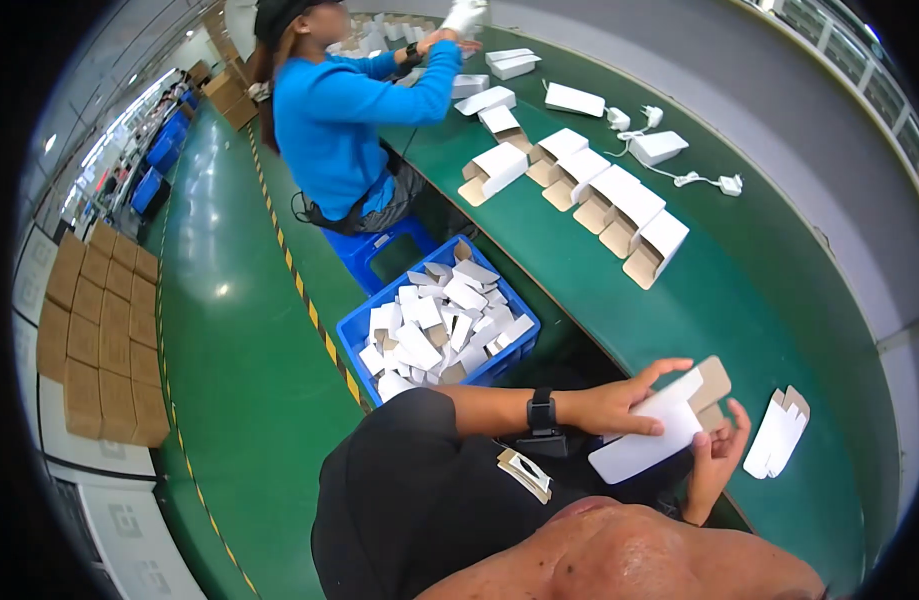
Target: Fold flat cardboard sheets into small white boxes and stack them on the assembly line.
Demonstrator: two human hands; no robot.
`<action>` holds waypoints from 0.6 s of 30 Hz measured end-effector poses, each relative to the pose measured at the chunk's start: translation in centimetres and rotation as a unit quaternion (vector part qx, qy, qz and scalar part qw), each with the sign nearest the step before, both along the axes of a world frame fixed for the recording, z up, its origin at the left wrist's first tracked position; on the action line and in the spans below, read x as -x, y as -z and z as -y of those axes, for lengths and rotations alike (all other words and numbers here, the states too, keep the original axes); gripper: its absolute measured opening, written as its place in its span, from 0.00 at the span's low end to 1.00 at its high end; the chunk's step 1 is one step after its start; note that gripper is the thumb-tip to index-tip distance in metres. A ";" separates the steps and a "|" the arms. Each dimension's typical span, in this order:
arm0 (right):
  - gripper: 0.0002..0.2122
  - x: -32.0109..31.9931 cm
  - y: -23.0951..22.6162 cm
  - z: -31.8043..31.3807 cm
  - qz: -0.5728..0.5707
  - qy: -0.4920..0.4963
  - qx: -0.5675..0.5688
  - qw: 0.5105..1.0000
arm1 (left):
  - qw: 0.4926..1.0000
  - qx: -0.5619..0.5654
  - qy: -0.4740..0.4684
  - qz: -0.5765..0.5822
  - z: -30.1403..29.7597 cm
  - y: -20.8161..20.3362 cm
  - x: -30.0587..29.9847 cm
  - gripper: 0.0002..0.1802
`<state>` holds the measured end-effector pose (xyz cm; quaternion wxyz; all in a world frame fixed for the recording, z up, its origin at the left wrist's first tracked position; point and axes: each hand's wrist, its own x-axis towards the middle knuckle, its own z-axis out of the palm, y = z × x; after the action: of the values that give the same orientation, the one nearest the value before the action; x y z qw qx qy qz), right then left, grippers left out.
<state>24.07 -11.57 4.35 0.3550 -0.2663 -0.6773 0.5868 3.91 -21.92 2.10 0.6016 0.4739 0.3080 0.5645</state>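
Observation:
A white cardboard box (644,450) with brown inner flaps is held in front of my chest, above the near edge of the green table. My left hand (619,402) grips its left side, the thumb lying across the white face and the index finger stretched out toward the flaps. At the box's right side my right hand (717,455) pinches it near the flaps, thumb on the near side and fingers curled beside the brown card. One flap stands out past the box's far end. To the right of my hands, a flattened white box (777,434) lies on the table.
Several open white boxes (619,195) stand in a row along the green table (739,300). Beyond them lie white chargers with cables (659,150). A blue crate (524,345) of folded white boxes is at my left. A co-worker in blue (369,100) sits farther along.

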 end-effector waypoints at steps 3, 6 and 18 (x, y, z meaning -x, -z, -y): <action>0.16 1.7 1.3 -0.7 -0.003 0.083 -0.006 0.996 | 0.993 -0.051 -0.084 -0.063 -1.8 0.6 0.8 0.44; 0.17 2.8 3.6 -1.7 0.023 0.116 -0.040 0.992 | 0.998 0.004 -0.003 -0.065 -3.7 2.1 2.7 0.37; 0.10 11.9 5.4 -10.8 -0.013 -0.020 -0.230 0.973 | 0.980 0.030 -0.168 0.100 -9.5 6.6 8.3 0.39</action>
<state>12.19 -0.79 -1.06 0.4035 -0.1562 -0.7947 0.4257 -4.44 -12.41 -4.51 0.5397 0.3382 0.3386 0.6926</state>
